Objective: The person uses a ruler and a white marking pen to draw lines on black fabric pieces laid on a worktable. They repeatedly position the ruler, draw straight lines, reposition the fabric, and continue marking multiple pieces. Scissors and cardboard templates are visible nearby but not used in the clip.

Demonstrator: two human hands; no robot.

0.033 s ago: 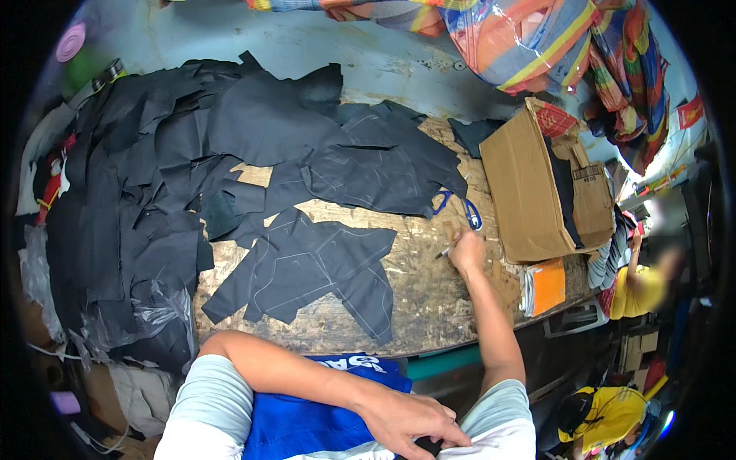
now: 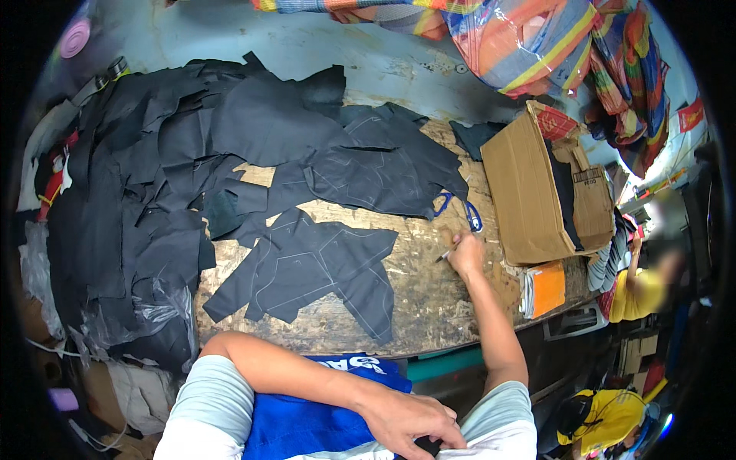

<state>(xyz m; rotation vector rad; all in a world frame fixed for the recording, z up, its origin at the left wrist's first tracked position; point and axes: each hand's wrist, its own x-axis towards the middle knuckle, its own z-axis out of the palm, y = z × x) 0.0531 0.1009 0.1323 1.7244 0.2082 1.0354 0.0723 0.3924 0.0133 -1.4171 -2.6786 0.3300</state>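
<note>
On the worn wooden desk (image 2: 429,299), a thin, light, stiff marking pen (image 2: 443,256) is pinched in the closed fingers of the right hand (image 2: 466,253) beside soft, limp chalk-lined dark fabric (image 2: 314,268), while the left hand (image 2: 410,422), fingers curled, is rested at the waist.

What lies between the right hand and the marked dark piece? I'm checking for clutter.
In the head view, only bare worn tabletop separates the right hand from the dark piece.

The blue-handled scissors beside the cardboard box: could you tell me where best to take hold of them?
Grip the scissors by the blue loop handles, from the near side by the right hand; the blades lie hidden under the dark leather piece.
</note>
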